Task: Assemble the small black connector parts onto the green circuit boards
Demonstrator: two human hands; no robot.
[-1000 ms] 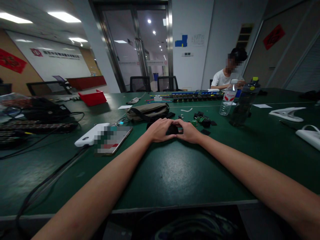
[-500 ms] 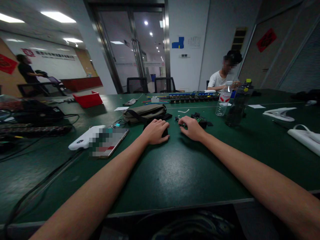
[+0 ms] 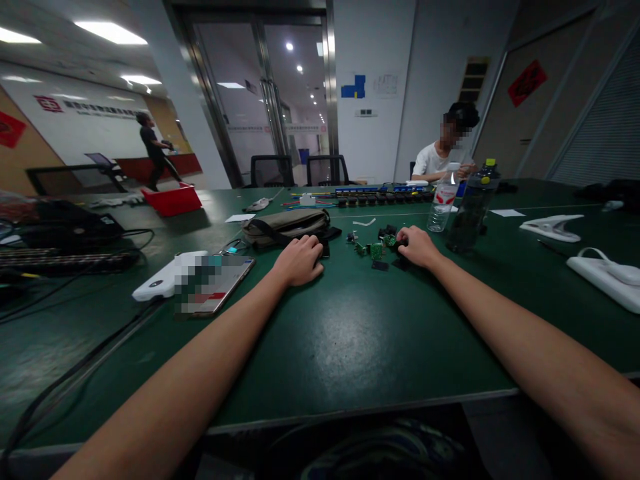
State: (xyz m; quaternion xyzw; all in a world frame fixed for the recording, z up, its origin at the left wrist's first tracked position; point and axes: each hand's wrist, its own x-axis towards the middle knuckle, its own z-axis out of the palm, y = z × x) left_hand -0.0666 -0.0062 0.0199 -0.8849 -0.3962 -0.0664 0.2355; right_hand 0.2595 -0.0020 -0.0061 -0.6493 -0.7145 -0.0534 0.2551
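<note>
My left hand (image 3: pixel 301 260) is closed, fingers curled down over something dark on the table, mostly hidden beneath it. Just behind it lies a grey-brown bag (image 3: pixel 285 225) with a black strap. My right hand (image 3: pixel 419 247) is closed in a pinch at a small black part (image 3: pixel 401 245), whose kind I cannot make out. Beside those fingertips, green circuit boards (image 3: pixel 377 251) and small dark pieces form a loose group. A flat black piece (image 3: pixel 380 265) lies in front of the boards.
A clear bottle (image 3: pixel 441 207) and a dark bottle (image 3: pixel 473 213) stand beyond my right hand. A phone (image 3: pixel 227 283) and a white device (image 3: pixel 165 283) lie to the left. White devices (image 3: pixel 607 280) lie far right. A red bin (image 3: pixel 173 200) and a seated person (image 3: pixel 433 160) are farther back.
My right hand has moved right, from the left side of the circuit boards to their right side, uncovering them. My left hand has barely moved. A person in the background has walked right.
</note>
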